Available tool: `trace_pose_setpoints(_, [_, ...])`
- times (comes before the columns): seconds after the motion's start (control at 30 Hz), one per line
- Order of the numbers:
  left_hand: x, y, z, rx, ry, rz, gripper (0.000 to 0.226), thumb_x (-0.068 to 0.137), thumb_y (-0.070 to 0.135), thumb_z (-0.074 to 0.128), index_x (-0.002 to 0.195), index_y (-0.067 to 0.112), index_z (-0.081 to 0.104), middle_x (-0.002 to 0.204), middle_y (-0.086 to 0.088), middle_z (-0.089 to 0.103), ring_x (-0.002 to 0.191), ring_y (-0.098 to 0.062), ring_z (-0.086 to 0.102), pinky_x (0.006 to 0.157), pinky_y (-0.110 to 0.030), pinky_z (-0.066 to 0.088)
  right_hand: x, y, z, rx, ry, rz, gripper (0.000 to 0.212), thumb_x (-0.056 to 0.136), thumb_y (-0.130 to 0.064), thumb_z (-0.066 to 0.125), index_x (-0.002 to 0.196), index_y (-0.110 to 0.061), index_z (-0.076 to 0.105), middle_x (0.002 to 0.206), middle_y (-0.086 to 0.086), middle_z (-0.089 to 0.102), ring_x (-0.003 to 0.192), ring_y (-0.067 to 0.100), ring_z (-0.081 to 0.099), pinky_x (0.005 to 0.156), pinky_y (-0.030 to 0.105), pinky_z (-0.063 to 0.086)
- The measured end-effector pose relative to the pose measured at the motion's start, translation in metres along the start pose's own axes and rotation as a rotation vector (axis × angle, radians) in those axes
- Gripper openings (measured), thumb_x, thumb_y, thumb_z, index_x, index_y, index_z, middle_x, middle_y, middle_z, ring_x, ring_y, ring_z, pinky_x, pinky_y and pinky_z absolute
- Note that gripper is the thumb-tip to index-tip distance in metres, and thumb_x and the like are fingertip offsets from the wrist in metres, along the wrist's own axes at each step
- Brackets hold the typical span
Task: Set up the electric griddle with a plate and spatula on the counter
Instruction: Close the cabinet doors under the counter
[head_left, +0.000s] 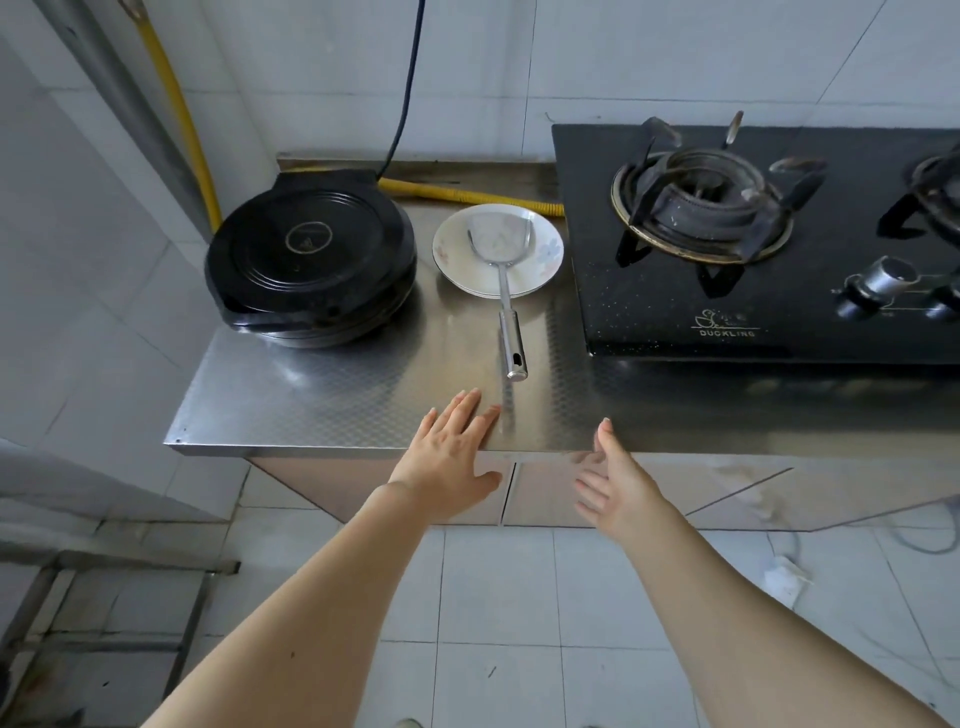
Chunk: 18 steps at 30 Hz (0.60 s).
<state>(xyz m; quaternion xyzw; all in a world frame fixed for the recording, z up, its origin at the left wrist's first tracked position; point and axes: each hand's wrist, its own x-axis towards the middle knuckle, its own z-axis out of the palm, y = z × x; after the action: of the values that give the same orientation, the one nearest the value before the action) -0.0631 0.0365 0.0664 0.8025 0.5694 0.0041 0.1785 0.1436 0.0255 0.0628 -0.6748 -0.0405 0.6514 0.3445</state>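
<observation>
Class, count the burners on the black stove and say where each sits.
2. One burner sits whole, right of the plate; the second burner is cut off at the picture's right edge. Others may lie out of frame.

1. bright, soft, even light; its source is out of view, and shadows are faint.
2. the stainless steel counter (363, 384) carries a pale sheen and a blurred reflection below the spatula (511, 338) handle.
3. the electric griddle (311, 254) casts a soft shadow at its base; its lid shows dull highlights.
4. the glossy gas stove (649, 291) top dimly mirrors its burner supports.
5. wide-angle bending curves the tile lines and stretches the forearms near the edges.
6. the right hand (618, 483) looks slightly smeared.
</observation>
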Motion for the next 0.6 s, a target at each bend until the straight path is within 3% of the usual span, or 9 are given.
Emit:
trace_pose_setpoints(0.17, [-0.026,-0.021,-0.012,0.026,0.06,-0.041,0.082,0.086,0.047,0.053,0.151,0.025,0.008,0.16,-0.001,0.009,0.147,-0.017,0.003,0.118,-0.038,0.003,-0.027,0.011,-0.02,0.043,0.111,0.032,0.065,0.09,-0.05,0.058,0.142,-0.015,0.042,0.133,0.02,0.059,0.117,0.032,0.06,0.098,0.047,0.044])
trace_pose_setpoints(0.27, [-0.043,-0.043,-0.025,0.009,0.066,-0.109,0.077,0.088,0.046,0.052,0.15,0.026,0.012,0.16,-0.001,0.01,0.147,-0.018,0.008,0.119,-0.039,0.007,-0.045,0.009,-0.018,0.03,0.096,0.019,0.043,0.096,-0.028,0.053,0.134,-0.006,0.052,0.132,0.018,0.06,0.113,0.031,0.06,0.096,0.044,0.043])
trace_pose_setpoints(0.4, [-0.058,-0.074,-0.06,-0.014,0.127,-0.177,0.071,0.087,0.042,0.053,0.148,0.027,0.02,0.158,-0.002,0.018,0.145,-0.021,0.018,0.115,-0.036,0.016,-0.077,-0.012,0.009,-0.002,0.028,-0.066,0.024,0.096,-0.017,0.05,0.116,-0.008,0.058,0.124,0.016,0.065,0.101,0.026,0.061,0.091,0.041,0.045])
trace_pose_setpoints(0.6, [-0.074,-0.11,-0.126,-0.058,0.204,-0.269,0.079,0.084,0.038,0.059,0.149,0.026,0.018,0.158,-0.004,0.017,0.143,-0.026,0.021,0.114,-0.038,0.021,-0.122,-0.04,0.077,-0.066,0.028,-0.245,0.02,0.094,-0.011,0.054,0.112,-0.004,0.059,0.119,0.017,0.066,0.097,0.026,0.062,0.088,0.039,0.047])
